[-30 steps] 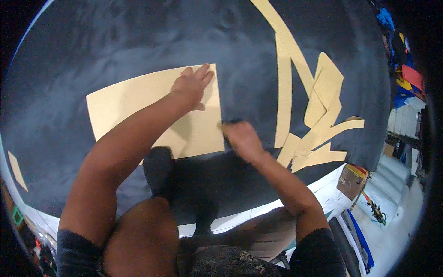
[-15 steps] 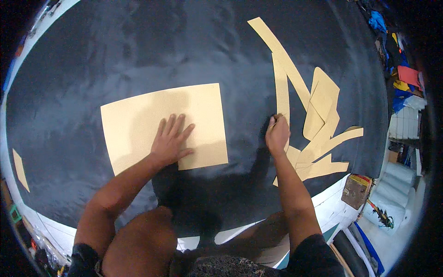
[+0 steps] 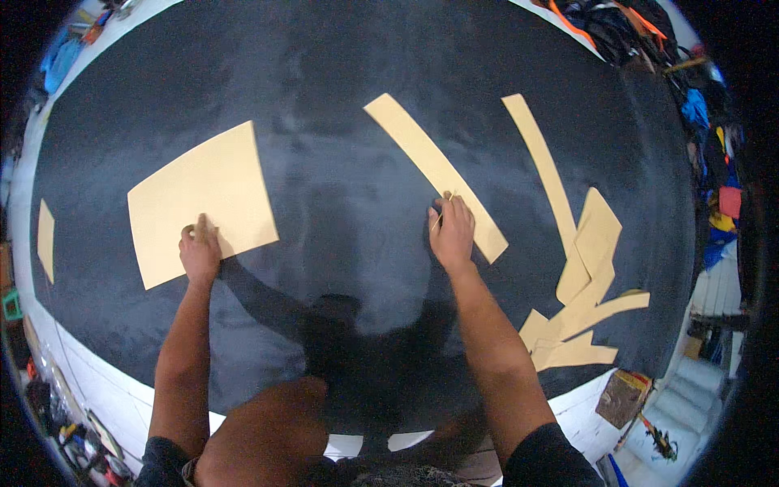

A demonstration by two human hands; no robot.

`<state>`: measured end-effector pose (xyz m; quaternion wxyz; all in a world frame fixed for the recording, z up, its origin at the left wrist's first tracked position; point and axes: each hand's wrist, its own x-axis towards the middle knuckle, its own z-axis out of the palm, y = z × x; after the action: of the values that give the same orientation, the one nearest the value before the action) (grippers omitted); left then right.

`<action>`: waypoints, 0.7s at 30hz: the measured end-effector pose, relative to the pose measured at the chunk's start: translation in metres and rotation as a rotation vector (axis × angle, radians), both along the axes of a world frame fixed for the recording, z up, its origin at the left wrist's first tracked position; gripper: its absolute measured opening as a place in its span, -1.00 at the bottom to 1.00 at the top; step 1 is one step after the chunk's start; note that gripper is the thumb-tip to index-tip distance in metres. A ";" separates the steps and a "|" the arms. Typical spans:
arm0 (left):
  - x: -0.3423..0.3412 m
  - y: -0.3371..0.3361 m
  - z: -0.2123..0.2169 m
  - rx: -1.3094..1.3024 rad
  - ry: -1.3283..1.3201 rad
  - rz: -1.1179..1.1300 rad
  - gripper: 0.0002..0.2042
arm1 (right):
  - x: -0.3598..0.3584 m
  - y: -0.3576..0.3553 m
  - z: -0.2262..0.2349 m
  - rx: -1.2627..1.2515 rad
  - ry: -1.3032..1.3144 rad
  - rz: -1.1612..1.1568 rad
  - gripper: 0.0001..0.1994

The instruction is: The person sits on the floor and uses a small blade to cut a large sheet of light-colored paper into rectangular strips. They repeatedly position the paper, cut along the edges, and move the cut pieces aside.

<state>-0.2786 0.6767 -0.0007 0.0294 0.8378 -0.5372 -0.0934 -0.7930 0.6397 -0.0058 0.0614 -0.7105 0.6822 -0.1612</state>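
Note:
A large tan four-sided sheet (image 3: 231,183) lies on black material at the left. My left hand (image 3: 200,256) rests on its lower part, fingers slightly bent and apart, index stretched forward. Right of the middle lies a straight tan strip (image 3: 418,156), slanting down to the right. My right hand (image 3: 454,235) is at the strip's lower half, its fingertips touching the left edge. Thumb and fingers pinch a thin, light-coloured stick (image 3: 439,218), whose kind I cannot make out.
Black sheet material (image 3: 324,73) covers the broad work surface. Another tan strip (image 3: 540,162) and a pile of tan offcuts (image 3: 596,243) lie at the right. A narrow tan piece (image 3: 46,241) lies far left. A brown block (image 3: 623,398) sits beyond the lower right edge.
The large sheet has shifted left and turned under my left hand, whose fingers were spread wider. One strip has come away from the offcuts to the middle, along with my right hand. The view has shifted.

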 end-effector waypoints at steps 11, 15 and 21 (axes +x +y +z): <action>-0.023 0.037 -0.020 -0.258 -0.023 0.050 -0.47 | 0.120 -0.071 0.012 0.141 -0.088 0.500 -0.71; -0.015 0.039 -0.016 -0.250 -0.008 0.088 -0.44 | 0.149 -0.080 0.011 0.147 -0.097 0.534 -0.71; -0.014 0.045 -0.024 -0.196 -0.004 0.093 -0.38 | 0.158 -0.068 0.006 0.167 -0.055 0.494 -0.71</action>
<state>-0.2928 0.7215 -0.0249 0.1144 0.8552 -0.5042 -0.0374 -0.6347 0.5715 0.0004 0.1760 -0.8434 0.4970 -0.1036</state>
